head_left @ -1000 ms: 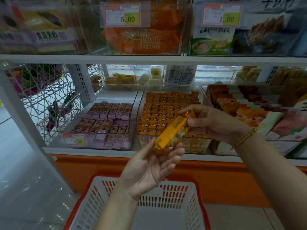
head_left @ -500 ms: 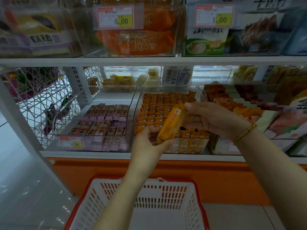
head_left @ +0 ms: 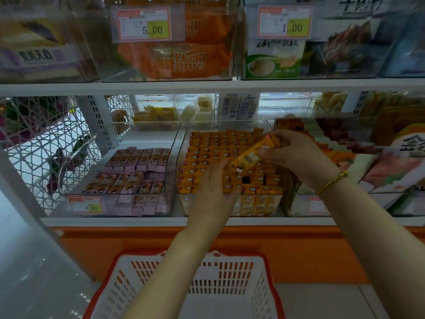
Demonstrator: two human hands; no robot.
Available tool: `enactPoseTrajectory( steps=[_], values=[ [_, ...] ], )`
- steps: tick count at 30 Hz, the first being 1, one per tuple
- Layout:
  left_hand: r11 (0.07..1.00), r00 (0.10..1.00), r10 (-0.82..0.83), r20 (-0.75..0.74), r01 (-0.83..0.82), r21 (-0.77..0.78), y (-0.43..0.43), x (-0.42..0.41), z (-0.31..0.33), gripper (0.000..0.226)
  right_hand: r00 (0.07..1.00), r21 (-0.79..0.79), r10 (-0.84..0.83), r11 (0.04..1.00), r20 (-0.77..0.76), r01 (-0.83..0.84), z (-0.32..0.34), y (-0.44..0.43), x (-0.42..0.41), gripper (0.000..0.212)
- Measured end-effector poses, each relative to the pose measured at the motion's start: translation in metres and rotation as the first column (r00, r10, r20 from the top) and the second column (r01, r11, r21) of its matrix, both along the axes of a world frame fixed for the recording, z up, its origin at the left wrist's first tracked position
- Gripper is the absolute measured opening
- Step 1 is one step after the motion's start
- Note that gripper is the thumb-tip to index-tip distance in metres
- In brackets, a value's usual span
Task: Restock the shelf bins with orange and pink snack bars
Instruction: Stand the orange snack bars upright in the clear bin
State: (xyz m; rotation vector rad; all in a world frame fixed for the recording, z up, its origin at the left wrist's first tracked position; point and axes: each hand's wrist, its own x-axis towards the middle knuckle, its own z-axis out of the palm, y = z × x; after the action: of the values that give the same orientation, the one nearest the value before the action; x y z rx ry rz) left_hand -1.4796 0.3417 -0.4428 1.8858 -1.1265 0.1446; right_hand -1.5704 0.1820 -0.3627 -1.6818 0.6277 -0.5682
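An orange snack bar [head_left: 249,156] hangs tilted over the clear middle bin [head_left: 184,143], which is packed with upright orange bars [head_left: 213,148]. My right hand [head_left: 296,155] pinches the bar's upper end. My left hand [head_left: 212,192] is under its lower end, fingers at the bar above a dark gap [head_left: 246,180] in the front rows. The clear bin to the left [head_left: 171,180] holds pink snack bars [head_left: 135,157] in two rows.
A red-rimmed white shopping basket [head_left: 147,268] stands below the shelf, nothing visible inside. Price tags [head_left: 86,204] hang on the bin fronts. Mixed packets fill the right-hand bin [head_left: 345,143]. An upper shelf [head_left: 207,86] with more bins overhangs. A wire rack [head_left: 34,146] is on the left.
Both hands carried the orange bar up and forward from in front of the shelf to over the orange bin. The left hand turned palm down near the front rows.
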Motion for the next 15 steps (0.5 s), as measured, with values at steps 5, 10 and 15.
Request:
enactPoseTrajectory(
  steps=[5, 10, 15],
  values=[
    [0.943, 0.992, -0.093, 0.083, 0.061, 0.327, -0.015, 0.007, -0.007, 0.054, 0.991, -0.465, -0.130, 0.880, -0.039, 0.097, -0.011, -0.010, -0.001, 0.039],
    [0.890, 0.960, -0.153, 0.234, 0.031, 0.454, -0.022, 0.015, -0.005, 0.041, 0.990, -0.605, -0.075, 0.796, -0.118, -0.012, -0.022, -0.009, 0.006, 0.044],
    [0.859, 0.954, -0.119, 0.275, -0.040, 0.510, -0.025, 0.019, -0.007, 0.046, 0.984, -0.656, -0.073, 0.753, -0.161, -0.052, -0.022, -0.005, 0.009, 0.042]
  ],
)
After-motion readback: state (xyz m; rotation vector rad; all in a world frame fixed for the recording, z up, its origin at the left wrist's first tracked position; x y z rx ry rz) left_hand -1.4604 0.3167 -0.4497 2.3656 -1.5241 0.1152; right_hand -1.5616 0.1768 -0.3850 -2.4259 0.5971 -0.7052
